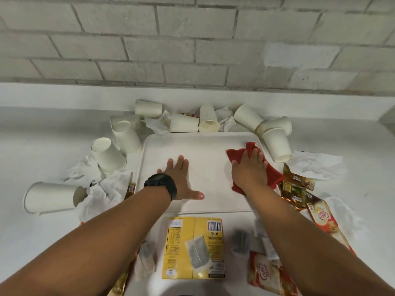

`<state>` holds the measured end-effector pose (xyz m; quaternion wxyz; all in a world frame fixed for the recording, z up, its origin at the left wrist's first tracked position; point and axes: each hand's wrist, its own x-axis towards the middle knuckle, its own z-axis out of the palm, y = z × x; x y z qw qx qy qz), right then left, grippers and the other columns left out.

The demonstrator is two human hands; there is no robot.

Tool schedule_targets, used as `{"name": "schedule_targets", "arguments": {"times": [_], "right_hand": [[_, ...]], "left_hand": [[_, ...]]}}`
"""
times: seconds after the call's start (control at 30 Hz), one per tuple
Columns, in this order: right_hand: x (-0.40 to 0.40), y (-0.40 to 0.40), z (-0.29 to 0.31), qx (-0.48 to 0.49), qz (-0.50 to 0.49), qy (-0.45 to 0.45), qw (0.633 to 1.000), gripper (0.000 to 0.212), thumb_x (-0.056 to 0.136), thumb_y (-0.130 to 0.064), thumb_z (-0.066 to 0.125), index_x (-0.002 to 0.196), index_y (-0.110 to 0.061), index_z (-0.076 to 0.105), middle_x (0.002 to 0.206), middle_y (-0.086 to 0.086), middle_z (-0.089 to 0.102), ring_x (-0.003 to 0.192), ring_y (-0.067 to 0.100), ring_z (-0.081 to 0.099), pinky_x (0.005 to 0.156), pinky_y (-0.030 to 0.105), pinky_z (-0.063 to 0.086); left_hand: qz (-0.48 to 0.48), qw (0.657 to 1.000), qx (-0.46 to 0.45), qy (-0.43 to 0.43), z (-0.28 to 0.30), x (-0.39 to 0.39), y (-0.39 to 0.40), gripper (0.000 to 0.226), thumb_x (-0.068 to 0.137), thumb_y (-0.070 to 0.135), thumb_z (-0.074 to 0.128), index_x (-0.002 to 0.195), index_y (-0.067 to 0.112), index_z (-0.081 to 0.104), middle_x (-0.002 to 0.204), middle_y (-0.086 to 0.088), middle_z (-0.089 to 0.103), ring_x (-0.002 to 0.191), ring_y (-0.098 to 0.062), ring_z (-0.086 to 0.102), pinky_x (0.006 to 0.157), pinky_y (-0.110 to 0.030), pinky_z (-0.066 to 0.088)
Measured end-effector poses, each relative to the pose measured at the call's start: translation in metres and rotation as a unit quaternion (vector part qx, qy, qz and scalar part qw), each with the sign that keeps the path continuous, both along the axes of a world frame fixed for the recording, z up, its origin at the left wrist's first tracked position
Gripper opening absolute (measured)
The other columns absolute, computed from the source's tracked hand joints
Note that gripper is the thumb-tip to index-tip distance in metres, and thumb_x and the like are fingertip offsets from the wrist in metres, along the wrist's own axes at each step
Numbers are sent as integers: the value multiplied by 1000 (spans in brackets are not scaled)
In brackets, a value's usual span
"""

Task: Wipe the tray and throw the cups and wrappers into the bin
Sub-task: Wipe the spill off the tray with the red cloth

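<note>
Far left of the white counter (32,146): one paper cup (51,197) on its side, mouth toward crumpled tissue (100,189). Just right of it, two more cups (108,155) rest tipped over near the tray's left edge, and a thin gold sachet (130,189) lies beside that edge.

Centre: white tray (201,142), flat on the counter. Left hand (180,178), black watch (161,185) on the wrist, lies palm down on the tray floor, fingers straight and spread, thumb out wide; it holds nothing.

Behind the tray, against the wall: a row of tipped cups (183,123) mixed with tissue.

Near edge, in front of the tray: yellow tea box (194,248), flat, a tea bag on top.

Right part of tray: right hand (250,167) presses a red cloth (237,155) onto the tray surface, fingers extended over the cloth, not curled round it. Cloth reaches the tray's right rim.

Right of the tray: upturned cup (277,146) touching the rim, white tissue (316,165), gold and green wrappers (296,186), and red creamer packets (322,216) partly under the right forearm.
</note>
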<state>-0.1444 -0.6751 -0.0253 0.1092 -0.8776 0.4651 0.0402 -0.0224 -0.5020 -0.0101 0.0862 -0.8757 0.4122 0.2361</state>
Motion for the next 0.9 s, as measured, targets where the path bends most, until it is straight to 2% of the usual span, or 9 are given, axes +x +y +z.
{"name": "schedule_targets", "arguments": {"times": [0.2,0.37,0.43,0.57,0.67,0.77,0.9], "right_hand": [[45,3,1,-18,155,-11,988,60,99,-39,28,152,-11,20,161,13,8,149,28,4,121,45,6],[22,38,3,11,290,-24,957,58,101,-43,28,153,-20,19,163,4,4,150,22,0,120,40,1],[2,36,1,11,274,-36,961,57,101,-43,29,153,-23,19,163,1,3,150,20,1,120,39,1],[-3,-5,-2,-26,149,-45,988,54,100,-38,31,150,-17,26,161,7,14,148,25,12,121,44,11],[16,-31,-2,-8,100,-22,995,57,100,-38,30,150,-13,24,161,12,12,148,28,9,120,47,11],[31,-26,-4,-18,128,-20,991,57,99,-37,30,151,-13,24,161,11,12,148,29,9,120,47,11],[27,-1,0,-4,242,-23,970,57,100,-38,31,152,-18,21,162,4,7,149,23,4,120,44,5]], "left_hand": [[4,1000,15,5,4,-2,-2,128,65,85,51,150,16,-13,159,-1,-21,146,-31,-13,114,-56,15],[14,1000,18,20,4,-2,-2,128,65,85,51,150,17,-16,158,-1,-24,146,-29,-16,116,-56,11],[13,1000,17,18,4,-2,-1,128,65,85,51,150,16,-16,158,-1,-24,146,-29,-16,116,-56,11],[8,1000,11,21,4,-2,0,127,66,84,51,150,16,-15,158,0,-24,146,-29,-16,116,-56,10],[5,1000,8,22,5,-2,0,126,67,83,52,150,16,-15,158,0,-24,146,-29,-16,116,-56,10],[6,1000,10,23,4,-2,0,127,66,84,52,150,16,-16,158,0,-24,146,-29,-16,115,-56,10],[11,1000,12,17,4,-2,-1,128,65,85,51,150,16,-15,158,0,-24,146,-29,-16,115,-56,11]]}}
